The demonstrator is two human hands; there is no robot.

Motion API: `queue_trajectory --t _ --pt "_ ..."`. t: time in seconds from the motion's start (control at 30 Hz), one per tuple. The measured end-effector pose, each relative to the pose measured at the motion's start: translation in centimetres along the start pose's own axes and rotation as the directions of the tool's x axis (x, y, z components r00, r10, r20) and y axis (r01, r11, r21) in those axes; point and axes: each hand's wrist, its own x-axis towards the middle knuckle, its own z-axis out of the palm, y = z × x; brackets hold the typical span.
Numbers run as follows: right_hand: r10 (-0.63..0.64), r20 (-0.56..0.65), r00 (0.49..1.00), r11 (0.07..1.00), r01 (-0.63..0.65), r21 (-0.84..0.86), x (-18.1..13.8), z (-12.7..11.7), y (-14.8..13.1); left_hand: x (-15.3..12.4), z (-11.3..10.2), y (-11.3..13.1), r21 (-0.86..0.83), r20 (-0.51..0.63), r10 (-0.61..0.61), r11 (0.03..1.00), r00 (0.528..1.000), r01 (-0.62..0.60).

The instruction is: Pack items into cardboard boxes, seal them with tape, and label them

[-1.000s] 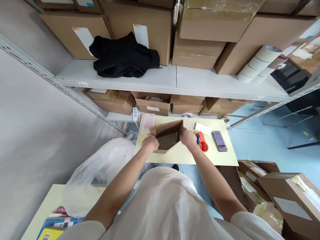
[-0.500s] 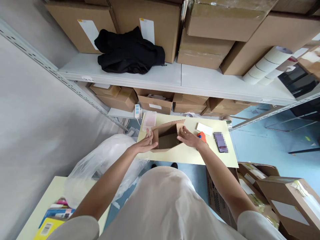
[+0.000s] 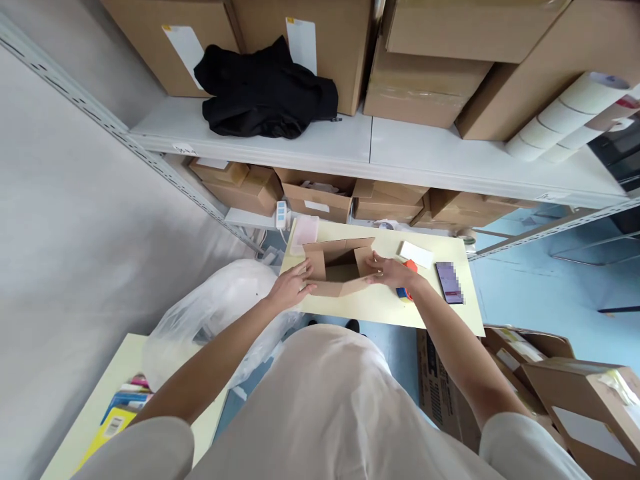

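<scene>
A small cardboard box (image 3: pixel 327 289) sits on the pale yellow table (image 3: pixel 345 311), its top open and its flaps spread outward. My left hand (image 3: pixel 290 287) grips the flap on the left side, thumb and fingers apart across the cardboard. On the opposite side, my right hand (image 3: pixel 391 272) has its fingers on the right flap. Partly covered by my right wrist is an orange-and-blue tool (image 3: pixel 410 266) that looks like a tape dispenser. A thin white box (image 3: pixel 416 254) and a phone (image 3: pixel 449 281) lie farther right. The inside of the cardboard box is dark.
A shelf (image 3: pixel 330 143) with a black garment (image 3: pixel 267 90), large cartons and tape rolls (image 3: pixel 567 117) spans the back. At left are a clear plastic bag (image 3: pixel 215 300) and a side table (image 3: pixel 113 373). Cartons (image 3: pixel 585 400) stand at right. A pinkish plastic tray (image 3: pixel 305 232) lies behind the box.
The side flaps of the cardboard box have folded farther outward under my hands, and my right hand has moved outward. The view has shifted slightly, uncovering more of the orange-and-blue tool.
</scene>
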Motion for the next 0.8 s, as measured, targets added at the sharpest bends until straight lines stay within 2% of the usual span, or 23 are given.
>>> queue_trajectory --t 0.07,0.13,0.23,0.3,0.4,0.47,0.53,0.63,0.8 --pt "0.067 -0.128 0.990 0.992 -0.053 0.115 0.2 1.2 -0.1 0.1 1.1 -0.3 -0.130 -0.090 -0.057 0.991 0.994 0.045" --pt "0.176 -0.250 0.952 0.966 -0.119 0.230 0.5 2.7 -0.4 0.2 2.7 -0.5 -0.306 -0.190 -0.199 0.943 0.962 0.135" --pt "0.282 -0.363 0.888 0.934 -0.168 0.315 1.0 4.1 -1.0 0.6 4.9 -0.7 -0.600 -0.249 -0.445 0.768 0.860 0.224" --pt "0.271 -0.415 0.868 0.951 -0.176 0.253 1.3 3.8 -1.5 1.1 5.5 -0.6 -0.717 -0.218 -0.516 0.661 0.829 0.223" --pt "0.084 -0.456 0.886 0.995 -0.099 -0.008 1.9 1.8 -1.9 1.8 5.3 -0.2 -0.768 -0.145 -0.549 0.587 0.823 0.256" --pt "-0.081 -0.407 0.910 0.986 0.015 -0.164 2.1 0.7 -2.0 1.9 4.8 0.1 -0.771 -0.102 -0.574 0.562 0.812 0.300" --pt "-0.175 -0.368 0.913 0.967 0.090 -0.237 2.1 0.4 -1.6 1.9 4.4 0.3 -0.774 -0.076 -0.585 0.545 0.807 0.323" --pt "-0.207 -0.363 0.908 0.960 0.118 -0.252 1.5 2.0 -0.6 1.5 4.1 0.3 -0.771 -0.079 -0.549 0.563 0.832 0.298" --pt "-0.216 -0.355 0.909 0.974 0.175 -0.145 -0.2 6.5 0.7 1.2 3.4 0.0 -0.687 -0.082 -0.382 0.690 0.920 0.226"
